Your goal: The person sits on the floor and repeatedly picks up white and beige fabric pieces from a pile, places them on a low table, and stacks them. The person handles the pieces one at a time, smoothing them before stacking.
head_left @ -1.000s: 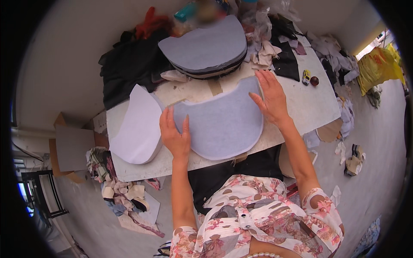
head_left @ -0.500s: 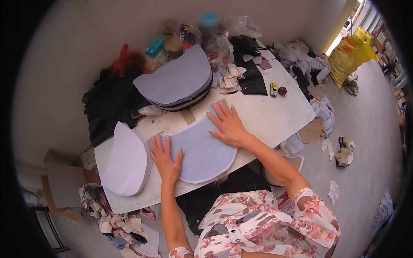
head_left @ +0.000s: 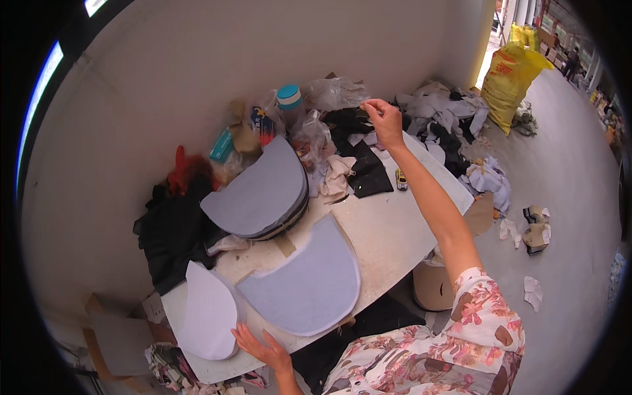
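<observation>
A light blue-grey crescent-shaped fabric piece with a white border lies flat on the white table in front of me. Left of it sits a stack of white crescent-shaped pieces. My left hand is open, fingers apart, with its fingertips at the near right edge of that white stack. My right hand is raised over the far right of the table, thumb and fingers pinched together. Whatever it holds, if anything, is too small to make out. A thick stack of grey crescent pieces stands at the back.
Black cloth covers the table's back left. Behind the grey stack are a teal box, a blue-lidded jar and plastic bags. A toy car sits right. Scraps and a yellow sack lie beyond.
Both hands have left the blue-grey piece. My right hand rose to the far right and closed into a pinch; my left drew back toward the white stack. The view has shifted.
</observation>
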Motion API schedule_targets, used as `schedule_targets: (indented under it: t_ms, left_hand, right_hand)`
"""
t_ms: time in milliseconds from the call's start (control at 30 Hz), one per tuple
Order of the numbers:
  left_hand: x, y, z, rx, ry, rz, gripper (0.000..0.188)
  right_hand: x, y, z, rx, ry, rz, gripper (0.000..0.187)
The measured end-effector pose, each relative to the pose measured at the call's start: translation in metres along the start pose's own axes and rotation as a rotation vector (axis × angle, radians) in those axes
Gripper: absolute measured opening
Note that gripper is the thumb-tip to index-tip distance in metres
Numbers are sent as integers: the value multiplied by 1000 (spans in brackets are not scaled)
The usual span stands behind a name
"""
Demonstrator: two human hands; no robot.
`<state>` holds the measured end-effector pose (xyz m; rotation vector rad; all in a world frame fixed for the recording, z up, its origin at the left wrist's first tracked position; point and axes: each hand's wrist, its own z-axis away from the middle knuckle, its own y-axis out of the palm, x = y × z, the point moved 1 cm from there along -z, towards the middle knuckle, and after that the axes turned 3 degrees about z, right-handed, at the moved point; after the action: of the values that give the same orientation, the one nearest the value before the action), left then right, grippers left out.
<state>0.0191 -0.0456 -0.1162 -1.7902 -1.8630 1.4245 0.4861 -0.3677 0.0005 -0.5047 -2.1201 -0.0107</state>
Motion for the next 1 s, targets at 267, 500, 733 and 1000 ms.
schedule_targets:
  t_ms: [267,500,733,1000]
  left_hand:
    - [-7,-12,5,-56,-66,-48,56]
    - [-18,-4,-7,42,-98,-120,49]
    - [-6,-1,-12,127,-47,-179,41]
    - [27,0,6,247,4,-182,36]
  right_hand:
    - [-88,90,-119,386,-217,352,21]
    - [-108,156,-138,779,-224,344,20]
    - [-91,189,-126,790,-40,580,12]
    - [-86,199,-110,545,-238,586,9]
